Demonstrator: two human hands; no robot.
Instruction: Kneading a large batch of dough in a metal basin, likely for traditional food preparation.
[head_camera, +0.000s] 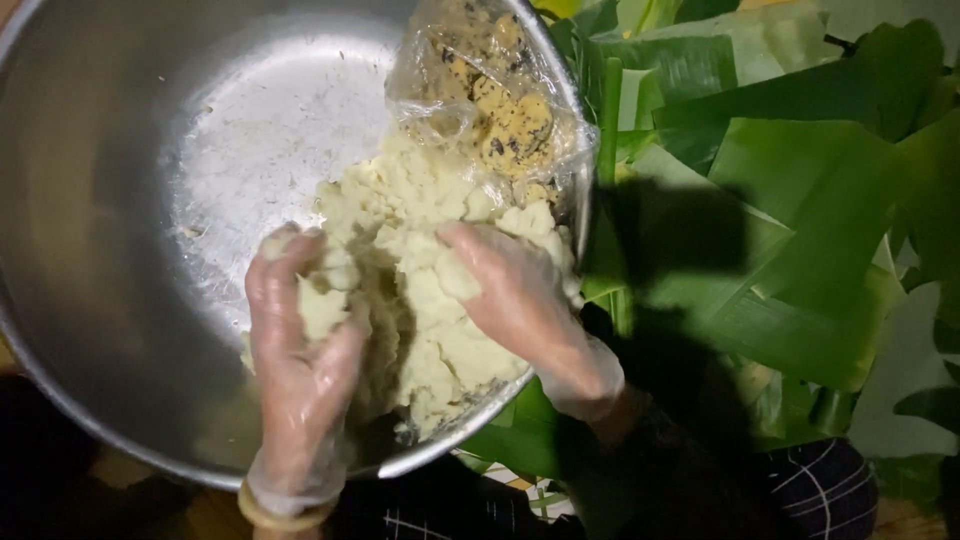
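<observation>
A big steel bowl (120, 200) is tilted toward me and holds a mass of pale, crumbly dough (420, 200) along its right side. My left hand (300, 360), in a thin clear glove, is closed around a lump of that dough at the lower left of the mass. My right hand (520, 300), also gloved, lies flat on the dough near the bowl's right rim, fingers pressed into it. A clear plastic bag (490, 90) with a yellowish, dark-speckled filling rests inside the bowl at the top right.
Large green leaves (790, 200) are piled to the right of the bowl. Dark checked fabric (820, 490) shows at the bottom right. The bowl's left inner wall carries only flecks of dough.
</observation>
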